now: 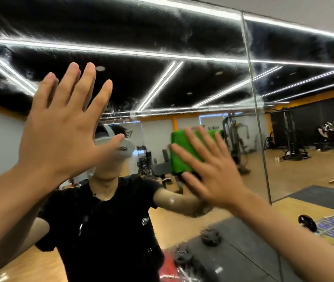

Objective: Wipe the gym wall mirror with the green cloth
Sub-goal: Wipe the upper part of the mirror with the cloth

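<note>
Across the mirror (182, 43), smears and droplets show above and below my hands, so I judge the wiping under way with much left. My right hand (215, 180) presses the cloth (182, 153) flat against it, fingers straight and spread. My left hand (64, 127) is raised alongside, splayed, holding nothing.

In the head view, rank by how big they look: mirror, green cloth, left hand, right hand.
Mirror, filling most of the frame.
Left hand, though it may only be nearer the camera.
Right hand.
Green cloth, partly hidden under the right hand.
</note>
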`<state>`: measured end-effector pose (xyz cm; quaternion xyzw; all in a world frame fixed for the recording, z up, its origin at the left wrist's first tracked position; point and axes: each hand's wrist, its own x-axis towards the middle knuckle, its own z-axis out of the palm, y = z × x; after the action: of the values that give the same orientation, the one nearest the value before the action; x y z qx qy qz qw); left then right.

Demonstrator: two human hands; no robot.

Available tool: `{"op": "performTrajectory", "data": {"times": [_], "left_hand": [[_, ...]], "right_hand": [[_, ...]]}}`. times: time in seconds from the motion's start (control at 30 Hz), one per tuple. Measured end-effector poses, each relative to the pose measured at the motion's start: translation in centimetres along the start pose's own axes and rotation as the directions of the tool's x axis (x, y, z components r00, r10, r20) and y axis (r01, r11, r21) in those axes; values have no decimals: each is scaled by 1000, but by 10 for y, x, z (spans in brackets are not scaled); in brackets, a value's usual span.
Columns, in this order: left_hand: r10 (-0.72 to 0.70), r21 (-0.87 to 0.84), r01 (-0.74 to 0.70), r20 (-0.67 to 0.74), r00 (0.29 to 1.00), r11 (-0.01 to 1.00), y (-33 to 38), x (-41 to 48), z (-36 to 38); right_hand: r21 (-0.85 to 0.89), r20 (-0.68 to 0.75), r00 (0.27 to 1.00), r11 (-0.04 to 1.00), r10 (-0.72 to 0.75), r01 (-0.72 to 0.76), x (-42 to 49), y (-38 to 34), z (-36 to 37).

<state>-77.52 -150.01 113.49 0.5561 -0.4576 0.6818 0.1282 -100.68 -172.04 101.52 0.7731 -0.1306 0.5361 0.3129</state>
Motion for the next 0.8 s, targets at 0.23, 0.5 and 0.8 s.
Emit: {"op": "performTrajectory", "data": {"times": [0.23,0.5,0.8], "left_hand": [[12,21,-13,7,1000,1000,2,-1,-6],[17,15,-16,-13,1000,1000,1,-1,-6],[27,28,-26,-4,1000,999,-3,-1,0]], "right_hand": [[199,-108,627,634,772,-747,84,52,-11],[-72,4,977,975,-212,212,64,9,-13],[139,-97,826,830,555,-540,112,130,-29]]}}
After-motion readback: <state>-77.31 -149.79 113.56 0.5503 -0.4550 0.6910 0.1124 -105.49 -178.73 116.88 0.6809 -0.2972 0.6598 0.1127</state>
